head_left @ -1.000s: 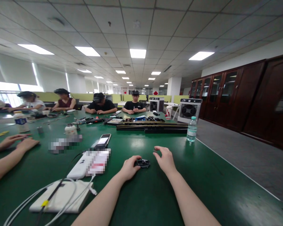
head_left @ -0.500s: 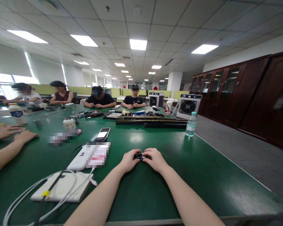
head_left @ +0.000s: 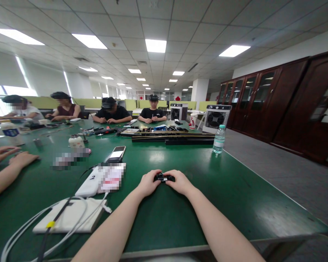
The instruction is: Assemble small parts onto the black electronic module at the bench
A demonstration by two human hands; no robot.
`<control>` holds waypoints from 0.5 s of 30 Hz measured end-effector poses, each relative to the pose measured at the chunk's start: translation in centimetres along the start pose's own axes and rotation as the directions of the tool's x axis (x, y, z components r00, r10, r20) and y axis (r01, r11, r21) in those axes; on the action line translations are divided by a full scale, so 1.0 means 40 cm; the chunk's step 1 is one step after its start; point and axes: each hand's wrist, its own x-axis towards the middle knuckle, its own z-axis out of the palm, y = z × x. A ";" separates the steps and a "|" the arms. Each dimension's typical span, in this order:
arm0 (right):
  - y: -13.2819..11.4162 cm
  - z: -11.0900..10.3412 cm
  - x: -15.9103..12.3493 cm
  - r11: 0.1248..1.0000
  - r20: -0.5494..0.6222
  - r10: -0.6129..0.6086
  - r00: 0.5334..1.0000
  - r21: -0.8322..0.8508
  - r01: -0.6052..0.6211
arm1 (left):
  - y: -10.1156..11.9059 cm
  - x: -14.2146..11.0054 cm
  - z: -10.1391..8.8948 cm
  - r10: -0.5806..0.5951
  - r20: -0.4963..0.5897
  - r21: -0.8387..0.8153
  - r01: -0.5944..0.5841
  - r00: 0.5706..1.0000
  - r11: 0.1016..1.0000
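Just above the green tabletop (head_left: pixel 164 214), a small black device (head_left: pixel 161 177) with uneven, exposed-looking inner parts and a light patch sits between my fingertips. It resembles an opened computer mouse, but it is too small to be sure. My left hand (head_left: pixel 149 183) grips its left end, thumb at the near side and fingers behind. On the right end, my right hand (head_left: pixel 179 182) closes in the same way, fingers curled over the far side. My fingers cover both ends of the device. Whether a separate small piece is under my right fingers cannot be seen.
Left of my arms lie a white power bank (head_left: pixel 89 183), a phone (head_left: pixel 117 154), a white box (head_left: pixel 71 218) and looped cables. A water bottle (head_left: pixel 219 139) stands near the right edge. Black rails (head_left: pixel 190 140) lie farther back. Another person's hands (head_left: pixel 23 159) rest at left; co-workers sit beyond.
My right hand, earlier apart with a small dark piece at its fingertips, has moved left onto the device. Both hands now hold it together. The view has shifted slightly.
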 end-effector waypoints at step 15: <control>0.009 -0.003 0.002 0.984 -0.006 0.051 0.999 0.169 -0.049 | 0.013 -0.007 -0.006 -0.013 -0.011 -0.026 0.012 1.000 1.000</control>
